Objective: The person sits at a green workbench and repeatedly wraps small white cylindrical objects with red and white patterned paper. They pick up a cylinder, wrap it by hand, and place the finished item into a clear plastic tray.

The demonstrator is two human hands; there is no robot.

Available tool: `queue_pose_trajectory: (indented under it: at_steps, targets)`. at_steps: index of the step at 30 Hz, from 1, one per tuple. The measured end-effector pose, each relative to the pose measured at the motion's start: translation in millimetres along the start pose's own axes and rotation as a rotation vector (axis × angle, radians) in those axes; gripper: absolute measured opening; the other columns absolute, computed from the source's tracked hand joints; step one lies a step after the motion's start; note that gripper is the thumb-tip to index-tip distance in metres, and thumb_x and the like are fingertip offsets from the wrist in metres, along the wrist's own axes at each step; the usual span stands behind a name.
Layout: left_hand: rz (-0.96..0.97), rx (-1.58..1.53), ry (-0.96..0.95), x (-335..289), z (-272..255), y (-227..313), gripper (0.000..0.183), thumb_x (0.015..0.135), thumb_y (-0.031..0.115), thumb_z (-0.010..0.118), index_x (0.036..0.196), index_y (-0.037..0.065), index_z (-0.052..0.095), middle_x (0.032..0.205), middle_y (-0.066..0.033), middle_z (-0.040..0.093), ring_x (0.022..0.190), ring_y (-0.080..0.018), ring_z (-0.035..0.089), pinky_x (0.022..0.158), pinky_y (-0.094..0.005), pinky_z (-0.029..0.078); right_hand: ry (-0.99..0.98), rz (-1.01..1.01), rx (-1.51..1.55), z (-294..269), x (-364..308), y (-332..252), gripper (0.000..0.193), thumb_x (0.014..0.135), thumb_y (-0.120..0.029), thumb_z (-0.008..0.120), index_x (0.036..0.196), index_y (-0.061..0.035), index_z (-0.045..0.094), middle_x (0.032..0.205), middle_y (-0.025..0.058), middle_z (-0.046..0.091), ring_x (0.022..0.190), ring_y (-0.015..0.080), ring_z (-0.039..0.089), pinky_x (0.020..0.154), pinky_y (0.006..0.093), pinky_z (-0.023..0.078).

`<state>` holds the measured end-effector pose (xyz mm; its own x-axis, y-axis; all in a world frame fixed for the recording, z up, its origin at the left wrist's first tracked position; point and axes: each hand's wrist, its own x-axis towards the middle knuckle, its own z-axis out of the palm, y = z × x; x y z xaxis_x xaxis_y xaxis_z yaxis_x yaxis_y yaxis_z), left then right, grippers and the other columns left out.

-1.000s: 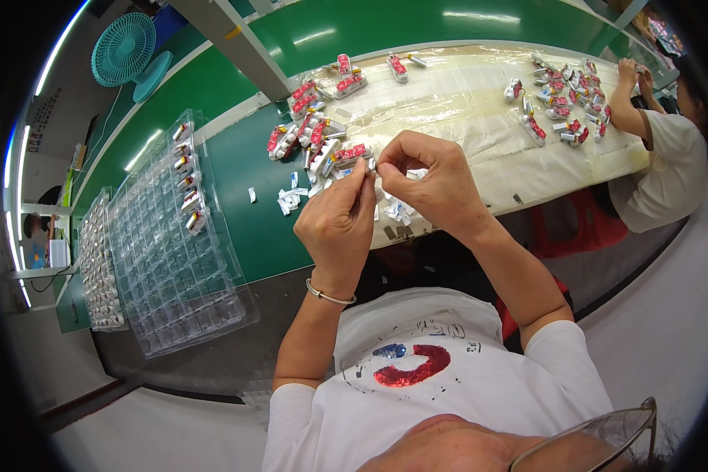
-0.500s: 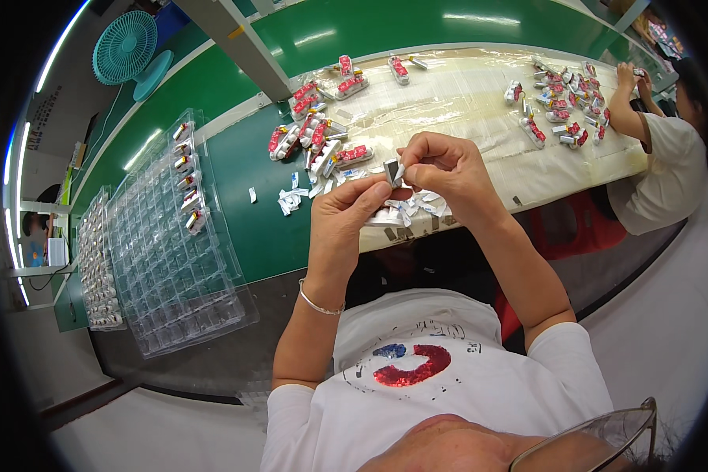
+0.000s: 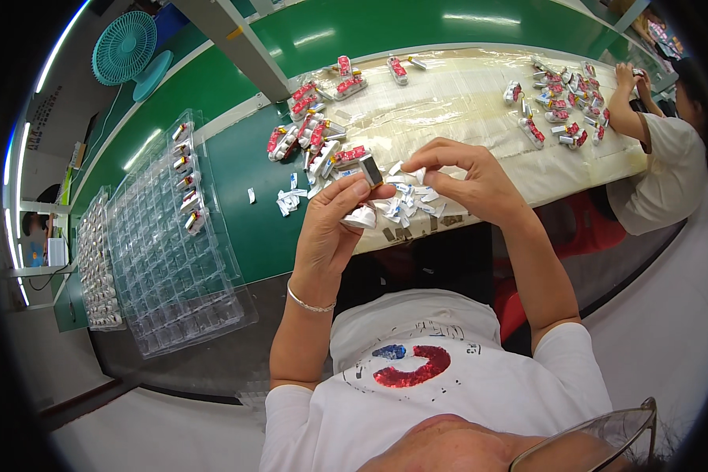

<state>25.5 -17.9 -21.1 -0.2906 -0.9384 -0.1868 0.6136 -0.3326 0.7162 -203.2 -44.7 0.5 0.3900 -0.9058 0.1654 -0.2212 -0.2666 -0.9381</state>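
My left hand (image 3: 334, 228) holds a small silver block-shaped part (image 3: 370, 169) pinched between thumb and fingers, above the table's near edge. My right hand (image 3: 464, 177) is just to its right, its fingertips pinching a small white paper strip (image 3: 413, 171) close to the part. Several white strips (image 3: 405, 204) lie scattered on the table right below both hands. A cluster of red-and-silver parts (image 3: 318, 141) lies just beyond the left hand.
A clear plastic compartment tray (image 3: 173, 244) lies at left with several parts in its far slots. More trays (image 3: 94, 267) sit further left. Another person (image 3: 669, 149) works at the right end, among more parts (image 3: 558, 110). A teal fan (image 3: 124, 47) stands beyond.
My hands have drawn apart a little. The silver part now stands free in my left hand and my right hand has pulled a white strip off to the right.
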Motion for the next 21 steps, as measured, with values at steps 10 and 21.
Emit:
queue_pose_trajectory:
  at_steps: [10,21]
  targets:
    - [-0.141,-0.019,-0.142,-4.3,2.2,4.5,0.02,0.091,0.01,0.068,0.106,-0.003,0.067,0.085,-0.0097,0.07,0.077,-0.0133,0.067,0.067,-0.025,0.054,-0.25,-0.013,0.685,16.9,14.4,-6.5,0.025,0.088,-0.015,0.072,0.108,-0.001,0.071,0.099,0.0049,0.06,0.09,0.0112,0.056,0.078,0.0247,0.046]
    - [-0.096,-0.106,-0.032,-13.4,13.9,8.8,0.033,0.09,0.007,0.066,0.121,-0.003,0.059,0.105,-0.0103,0.066,0.089,-0.0119,0.064,0.08,-0.0261,0.054,-0.289,-0.17,0.548,16.6,13.3,-17.0,0.022,0.091,-0.017,0.069,0.103,0.0011,0.066,0.103,0.0084,0.062,0.102,0.016,0.057,0.088,0.029,0.044]
